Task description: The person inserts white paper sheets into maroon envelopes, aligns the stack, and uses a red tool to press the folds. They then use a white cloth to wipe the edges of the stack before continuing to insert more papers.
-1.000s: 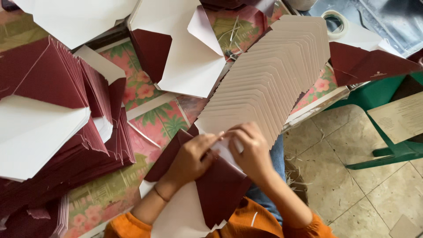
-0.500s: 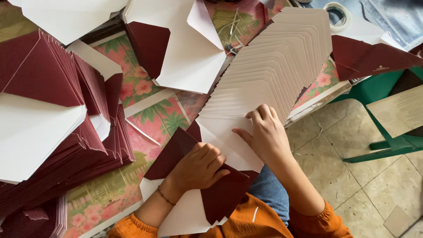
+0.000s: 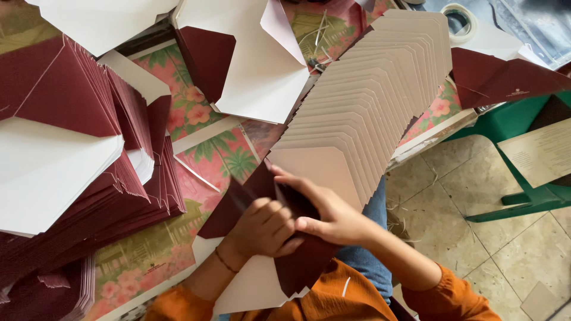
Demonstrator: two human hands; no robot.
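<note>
Left hand was curled into a fist, pressing the maroon envelope flat over the lap. Right hand pinched its flap, fingers closed, just below the fanned cream envelopes.

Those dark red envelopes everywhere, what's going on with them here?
A person in orange sleeves is working on one dark red envelope in their lap, with both bare hands on it. The left hand is curled over the middle, while the right hand presses along a flap. Just beyond lies a fanned row of cream cards. Stacks of maroon envelopes and unfolded white-lined ones cover the flowered mat.
</note>
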